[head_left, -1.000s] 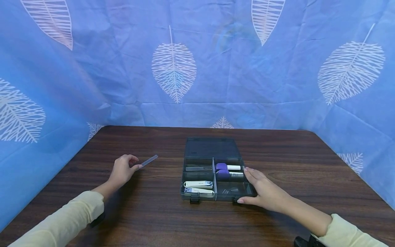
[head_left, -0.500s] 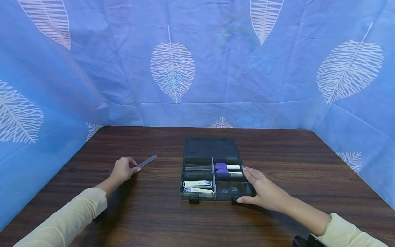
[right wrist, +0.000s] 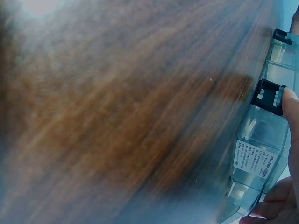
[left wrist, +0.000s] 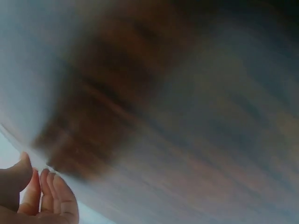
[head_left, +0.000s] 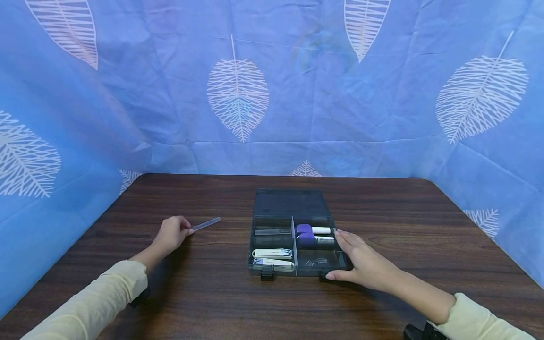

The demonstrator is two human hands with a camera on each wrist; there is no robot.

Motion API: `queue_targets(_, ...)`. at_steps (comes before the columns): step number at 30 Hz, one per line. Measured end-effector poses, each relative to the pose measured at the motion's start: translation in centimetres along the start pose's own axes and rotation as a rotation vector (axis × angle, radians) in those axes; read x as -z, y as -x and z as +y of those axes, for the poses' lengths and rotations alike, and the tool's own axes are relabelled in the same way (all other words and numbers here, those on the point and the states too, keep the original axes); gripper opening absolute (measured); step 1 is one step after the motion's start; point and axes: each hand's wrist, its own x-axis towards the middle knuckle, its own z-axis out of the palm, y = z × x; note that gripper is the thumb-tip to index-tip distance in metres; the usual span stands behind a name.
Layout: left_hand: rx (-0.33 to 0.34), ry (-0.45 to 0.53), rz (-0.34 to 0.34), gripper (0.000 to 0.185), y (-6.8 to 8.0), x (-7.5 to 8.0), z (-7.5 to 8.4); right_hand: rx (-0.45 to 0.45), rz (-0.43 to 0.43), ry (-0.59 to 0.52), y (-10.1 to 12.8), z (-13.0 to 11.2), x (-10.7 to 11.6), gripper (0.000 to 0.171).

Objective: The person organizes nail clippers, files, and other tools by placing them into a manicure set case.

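In the head view my left hand (head_left: 171, 234) pinches one end of a narrow translucent strip (head_left: 207, 224), shaped like a nail file, above the left part of the table. The strip's free end points right. The left wrist view shows the curled fingers (left wrist: 60, 198), with the strip hidden. My right hand (head_left: 367, 264) holds the right front corner of a dark clear plastic box (head_left: 272, 272). Its thumb lies at a black latch (right wrist: 269, 97). The lid (head_left: 291, 202) is laid back. Inside are two nail clippers (head_left: 272, 253), two purple-capped tubes (head_left: 307, 229) and another slim strip (head_left: 272, 232).
Small clear pieces (head_left: 316, 261) lie in the box's front right compartment. A printed label (right wrist: 254, 159) shows on the box in the right wrist view. The brown wooden table (head_left: 221, 307) ends at a blue cloth backdrop (head_left: 170, 94) with white leaf prints.
The strip in my left hand has tilted flatter, its free end now slightly lower and further right. The left hand has shifted a little to the right. My right hand keeps its place on the box.
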Motion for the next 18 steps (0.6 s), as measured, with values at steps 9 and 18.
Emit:
queue_targets(9,-0.083,-0.016,0.017,0.012,0.06,0.15,0.04,0.002,0.000,0.002,0.02,0.03,0.04,0.099)
queue_targets(18,-0.140,-0.005,0.066,0.012,0.09,0.53,0.36,0.005,-0.007,-0.002,-0.04,0.14,-0.02,0.100)
